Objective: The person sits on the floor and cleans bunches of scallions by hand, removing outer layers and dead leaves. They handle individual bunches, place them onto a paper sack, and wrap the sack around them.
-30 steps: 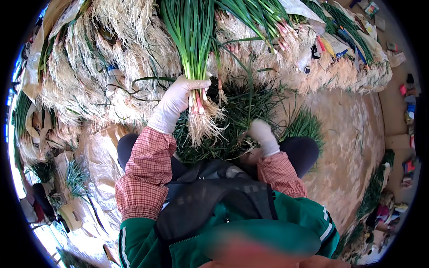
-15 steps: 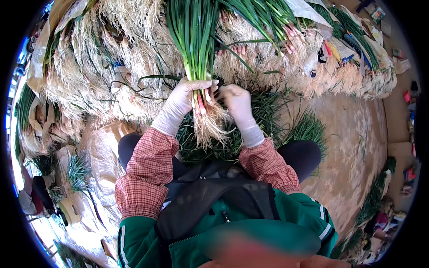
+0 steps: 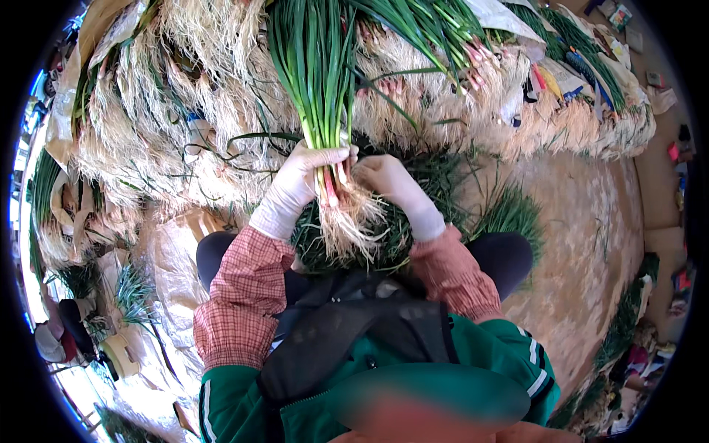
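Observation:
My left hand, in a whitish glove, is closed round the lower stems of a bunch of green garlic. The long green leaves point away from me. Below the fist, the pinkish stem ends and pale, stringy roots hang toward my lap. Just right of the roots is my gloved right hand, its fingers bent together against the edge of the bunch. What those fingertips pinch, if anything, is hidden.
A long heap of green garlic with pale roots runs across the far side. Loose green leaves lie between my knees, more leaves by the right knee. Pale plastic sheeting covers the left; brown floor lies right.
My right hand has come down slightly beside the roots and shows less blur. The left hand and the bunch have shifted a little toward me, with the leaves leaning slightly more left.

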Tool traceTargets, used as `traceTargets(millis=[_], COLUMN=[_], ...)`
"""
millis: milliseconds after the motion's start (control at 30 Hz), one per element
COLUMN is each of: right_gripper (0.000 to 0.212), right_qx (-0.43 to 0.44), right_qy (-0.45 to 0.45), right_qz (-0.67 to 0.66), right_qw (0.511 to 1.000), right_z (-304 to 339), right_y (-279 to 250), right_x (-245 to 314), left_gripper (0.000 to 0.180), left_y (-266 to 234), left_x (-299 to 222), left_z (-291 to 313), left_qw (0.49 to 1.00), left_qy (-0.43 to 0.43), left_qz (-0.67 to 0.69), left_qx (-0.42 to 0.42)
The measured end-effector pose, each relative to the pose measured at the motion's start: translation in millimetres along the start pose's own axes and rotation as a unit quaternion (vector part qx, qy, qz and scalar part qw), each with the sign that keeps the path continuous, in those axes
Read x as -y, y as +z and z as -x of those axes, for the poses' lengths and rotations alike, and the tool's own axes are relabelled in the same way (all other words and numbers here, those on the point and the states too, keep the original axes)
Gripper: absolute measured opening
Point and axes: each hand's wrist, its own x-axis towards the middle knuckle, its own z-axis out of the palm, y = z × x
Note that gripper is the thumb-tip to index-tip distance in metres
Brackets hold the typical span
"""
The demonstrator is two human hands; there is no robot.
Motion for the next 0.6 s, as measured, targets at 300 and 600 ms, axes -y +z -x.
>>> traceTargets(millis=[300,600], right_gripper=[0.025,0.022], right_qx=[-0.170,-0.329], right_qy=[-0.065,0.091], right_qz=[0.179,0.211], right_qw=[0.967,0.916], right_z=[-62,-21], right_y=[-31,-146], right_x=[1,-26], left_gripper=[0.030,0.037], left_y=[10,-3], left_x=[-20,9], left_z=[12,-34], left_qw=[0.998,0.989], left_qy=[0.038,-0.034], left_qz=[-0.004,0.112], left_qx=[0.051,0.086])
